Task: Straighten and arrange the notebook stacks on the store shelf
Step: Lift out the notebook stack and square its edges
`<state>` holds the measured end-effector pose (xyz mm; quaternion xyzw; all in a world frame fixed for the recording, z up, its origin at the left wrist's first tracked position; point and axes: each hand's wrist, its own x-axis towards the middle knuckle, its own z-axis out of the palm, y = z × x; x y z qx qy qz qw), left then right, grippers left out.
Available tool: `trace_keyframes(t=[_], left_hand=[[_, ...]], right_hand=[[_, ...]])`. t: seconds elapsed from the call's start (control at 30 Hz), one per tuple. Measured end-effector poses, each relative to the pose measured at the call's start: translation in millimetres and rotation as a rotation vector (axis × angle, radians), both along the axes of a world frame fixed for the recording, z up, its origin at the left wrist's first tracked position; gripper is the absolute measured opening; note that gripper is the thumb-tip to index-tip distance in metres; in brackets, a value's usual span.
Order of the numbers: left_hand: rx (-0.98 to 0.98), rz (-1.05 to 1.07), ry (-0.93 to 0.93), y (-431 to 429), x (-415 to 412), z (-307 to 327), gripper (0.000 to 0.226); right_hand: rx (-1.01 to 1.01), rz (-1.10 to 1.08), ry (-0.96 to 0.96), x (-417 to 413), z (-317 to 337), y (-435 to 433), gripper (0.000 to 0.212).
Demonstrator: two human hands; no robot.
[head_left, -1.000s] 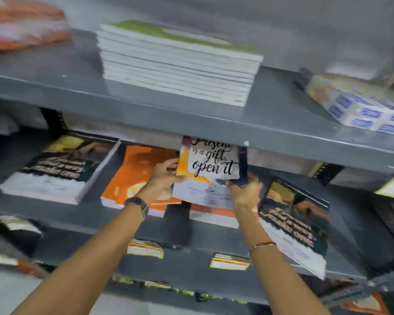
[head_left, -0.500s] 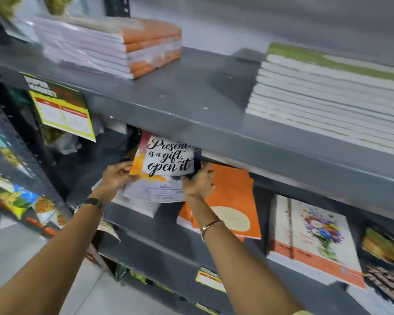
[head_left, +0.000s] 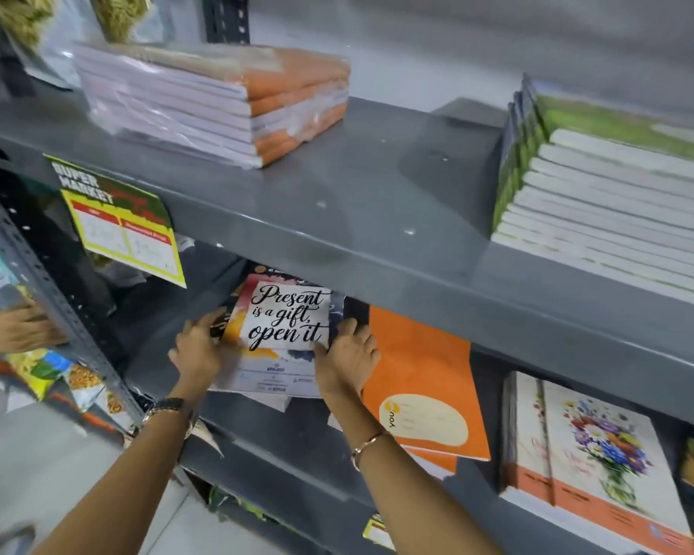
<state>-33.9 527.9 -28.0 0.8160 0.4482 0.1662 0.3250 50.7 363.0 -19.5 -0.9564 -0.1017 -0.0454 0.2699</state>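
Two hands are bracketing a notebook (head_left: pixel 285 318) lettered "Present is a gift, open it" on the middle shelf (head_left: pixel 297 434) of a grey metal store rack. The left hand (head_left: pixel 197 350) is pressing against the cover's 9 o'clock edge with fingers bent along it, while the right hand (head_left: pixel 347 358) is lying flat and spread at the 3 o'clock edge, fingertips on the cover's lower corner; neither is closing around the book. The notebook is sitting on top of a small stack, its upper end tucked under the shelf above. A wristwatch (head_left: pixel 169 406) is showing on the left wrist and a thin bracelet (head_left: pixel 367 444) on the right.

At 3 o'clock from the held notebook, an orange notebook stack (head_left: pixel 421 378) is lying just beside it, partly under the right hand. Farther toward 4 o'clock, a flower-print notebook stack (head_left: pixel 593 454) is resting well apart from the hands. On the upper shelf (head_left: pixel 357 186), a plastic-wrapped orange bundle (head_left: pixel 217 102) is sitting at 11 o'clock and a green-spined stack (head_left: pixel 617 194) at 2 o'clock. A yellow supermarket price tag (head_left: pixel 121 222) is hanging from the upper shelf's front edge at 10 o'clock. Another person's hand (head_left: pixel 17 326) is resting at the far 9 o'clock edge, beyond the rack's upright.
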Motion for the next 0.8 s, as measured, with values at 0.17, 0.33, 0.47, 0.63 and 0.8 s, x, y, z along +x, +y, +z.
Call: trace_keyframes(t=[0.17,0.33,0.47,0.63,0.8], left_hand=[[-0.297,-0.196,-0.347,-53,31,22,0.057],[-0.352,-0.472,-0.402,-157,73,44,0.051],[-0.424,-0.734,-0.431,-264,97,53,0.045],[-0.529,-1.041,-0.384,-403,107,63,0.047],[-0.587,-1.161,-0.327,-538,94,50,0.048]], right_hand=[[0.175,-0.136,-0.038,7,8,-58,0.048],[0.310,-0.365,-0.099,15,11,-151,0.051],[0.433,-0.597,-0.193,9,15,-261,0.043],[0.352,-0.940,-0.243,-12,17,-407,0.042],[0.204,-1.128,-0.061,-31,-6,-514,0.047]])
